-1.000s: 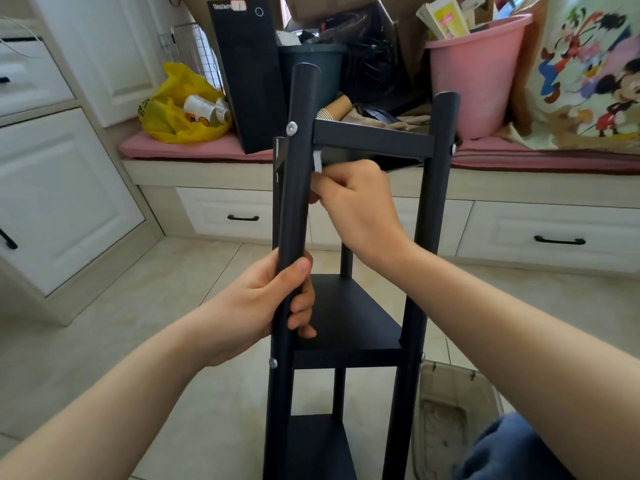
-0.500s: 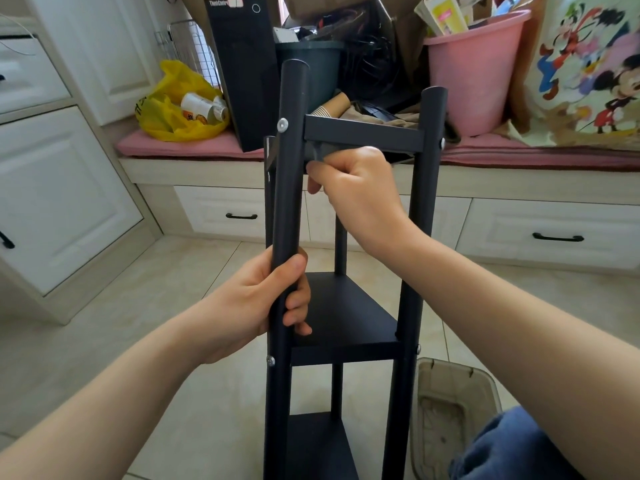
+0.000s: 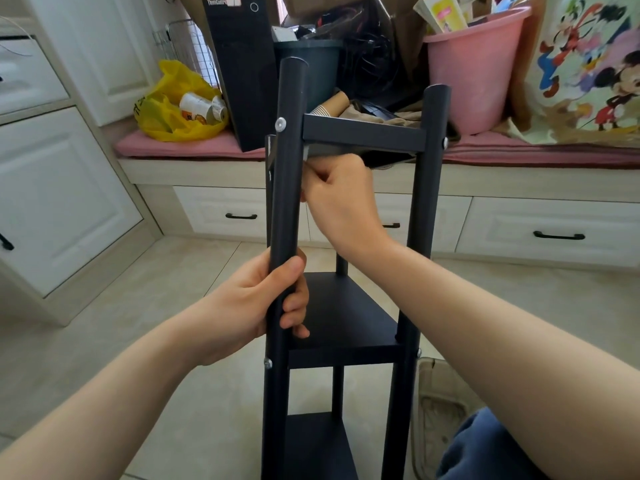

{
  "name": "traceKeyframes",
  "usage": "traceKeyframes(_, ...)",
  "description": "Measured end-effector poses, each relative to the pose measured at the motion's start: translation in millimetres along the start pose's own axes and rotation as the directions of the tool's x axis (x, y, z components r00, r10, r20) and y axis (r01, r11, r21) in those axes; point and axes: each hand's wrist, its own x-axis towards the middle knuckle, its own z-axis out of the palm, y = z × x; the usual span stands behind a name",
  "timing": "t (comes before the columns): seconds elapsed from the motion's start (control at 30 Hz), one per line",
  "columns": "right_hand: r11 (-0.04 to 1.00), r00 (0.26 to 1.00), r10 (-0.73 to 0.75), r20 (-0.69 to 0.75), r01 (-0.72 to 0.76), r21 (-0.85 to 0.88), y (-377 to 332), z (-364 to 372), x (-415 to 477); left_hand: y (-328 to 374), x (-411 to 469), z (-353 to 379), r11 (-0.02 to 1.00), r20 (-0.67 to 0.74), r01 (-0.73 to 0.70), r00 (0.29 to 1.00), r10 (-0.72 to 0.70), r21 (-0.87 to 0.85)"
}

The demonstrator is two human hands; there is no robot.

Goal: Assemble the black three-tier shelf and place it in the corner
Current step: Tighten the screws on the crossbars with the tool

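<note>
We see the shelf upright on the tiled floor at centre. Our left hand has its fingers wrapped round the near post, and our right hand has its fingers clenched under the top tier, on what we cannot tell. At 12 o'clock a cushioned seat over white drawers carries a yellow bag at 11 and a pink bucket at 1, with white cabinets at 9.
</note>
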Motion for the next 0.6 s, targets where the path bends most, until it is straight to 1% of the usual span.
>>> traceKeyframes(0.13, 0.999, 0.997, -0.047, -0.062, 0.047, -0.009, 6.7, 8.4, 3.3, -0.9, -0.5, -2.6, 1.0, 0.016, 0.0, 1.0, 0.0, -0.023)
traceKeyframes(0.27, 0.994, 0.989, -0.097, -0.11, 0.101, 0.031, 9.4, 13.8, 2.9, -1.0, 0.2, -2.9, 1.0, 0.025, -0.002, 1.0, 0.002, -0.021)
traceKeyframes(0.4, 0.994, 0.991, -0.091, -0.099, 0.097, 0.059, 8.9, 10.3, 1.7, -1.6, -0.2, -2.6, 1.0, 0.021, -0.001, 1.0, 0.001, -0.015)
traceKeyframes(0.53, 0.999, 0.998, -0.042, -0.042, 0.043, 0.028, 9.9, 5.1, 2.1, -2.1, 0.8, 0.3, 1.0, -0.008, -0.005, 1.0, 0.005, -0.013)
traceKeyframes(0.6, 0.999, 0.999, -0.034, -0.034, 0.034, 0.006, 8.3, 1.4, 0.9, -2.3, 1.3, 1.8, 1.0, -0.007, -0.008, 1.0, 0.008, -0.014)
